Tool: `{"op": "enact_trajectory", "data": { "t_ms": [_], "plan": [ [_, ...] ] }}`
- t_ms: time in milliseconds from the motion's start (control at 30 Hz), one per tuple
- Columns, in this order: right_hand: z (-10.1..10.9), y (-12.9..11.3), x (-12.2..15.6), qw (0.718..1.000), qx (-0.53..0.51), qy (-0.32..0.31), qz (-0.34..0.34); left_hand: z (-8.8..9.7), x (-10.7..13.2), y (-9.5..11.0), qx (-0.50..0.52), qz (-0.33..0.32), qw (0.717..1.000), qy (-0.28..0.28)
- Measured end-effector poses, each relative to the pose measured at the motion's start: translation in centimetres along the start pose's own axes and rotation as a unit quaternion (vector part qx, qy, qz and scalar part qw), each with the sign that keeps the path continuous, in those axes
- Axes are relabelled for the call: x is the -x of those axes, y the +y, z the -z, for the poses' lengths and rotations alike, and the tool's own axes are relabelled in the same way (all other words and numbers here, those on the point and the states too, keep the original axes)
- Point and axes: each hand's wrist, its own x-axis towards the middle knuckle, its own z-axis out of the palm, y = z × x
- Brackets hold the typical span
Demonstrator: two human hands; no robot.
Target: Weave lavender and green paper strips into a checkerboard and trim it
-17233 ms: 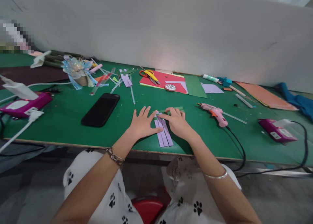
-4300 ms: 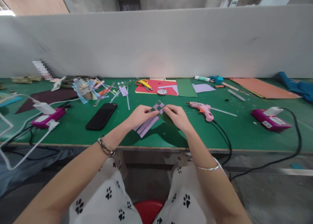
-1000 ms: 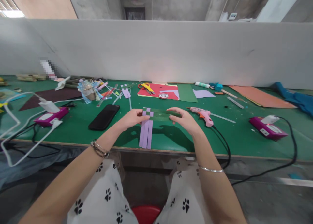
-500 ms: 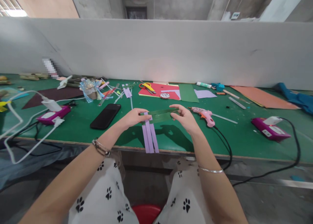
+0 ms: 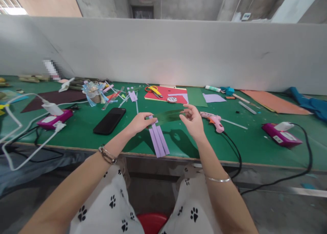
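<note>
I hold a small paper weave above the green table [image 5: 76, 125]. Three purple strips [image 5: 158, 141] hang down toward me, crossed at their top by green strips [image 5: 168, 116] running to the right. My left hand [image 5: 139, 122] pinches the woven corner where purple and green cross. My right hand [image 5: 192, 120] pinches the right end of the green strips, its other fingers fanned upward. Both hands hover just above the table near its front edge.
A black phone [image 5: 109, 120] lies left of my hands, a pink glue gun [image 5: 214, 121] with its black cord to the right. Red and green paper sheets with yellow scissors [image 5: 153, 90] lie behind. Purple devices [image 5: 55, 118] with cables sit at both sides.
The weave has tilted so the purple strips swing slightly right, and my right hand has lifted a little with the green strips' end. My left hand keeps its pinch.
</note>
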Motion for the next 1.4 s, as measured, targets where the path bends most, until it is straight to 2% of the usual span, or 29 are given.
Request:
{"op": "enact_trajectory", "data": {
  "t_ms": [200,300,433,600,833,1200,1300,1400],
  "plan": [
    [-0.6,-0.4,0.6,0.982,0.151,0.058,0.098,-0.3,-0.2,-0.3,0.021,0.013,1.0,0.0],
    [-1.0,-0.3,0.8,0.97,0.194,0.063,0.135,-0.4,-0.1,-0.4,0.03,0.014,0.999,-0.004],
    [-1.8,0.0,1.1,0.959,0.214,0.059,0.178,-0.5,-0.1,-0.6,0.034,0.011,0.999,-0.004],
    [-2.4,0.3,1.3,0.954,0.18,0.079,0.226,-0.7,-0.4,-1.0,0.05,0.021,0.999,-0.001],
    [-2.1,-0.1,1.2,0.951,0.188,0.106,0.223,-0.4,-0.2,-1.5,0.059,0.0,0.998,-0.038],
    [-1.5,-0.6,1.2,0.936,0.2,0.159,0.241,-0.4,-0.5,-2.1,0.055,-0.01,0.998,-0.023],
    [-1.3,-0.7,1.3,0.932,0.208,0.147,0.257,-0.5,-0.5,-2.2,0.047,-0.018,0.998,-0.027],
    [-1.2,-0.9,1.3,0.937,0.198,0.103,0.269,-0.5,-0.6,-2.5,0.036,-0.041,0.998,-0.041]
  ]
}}
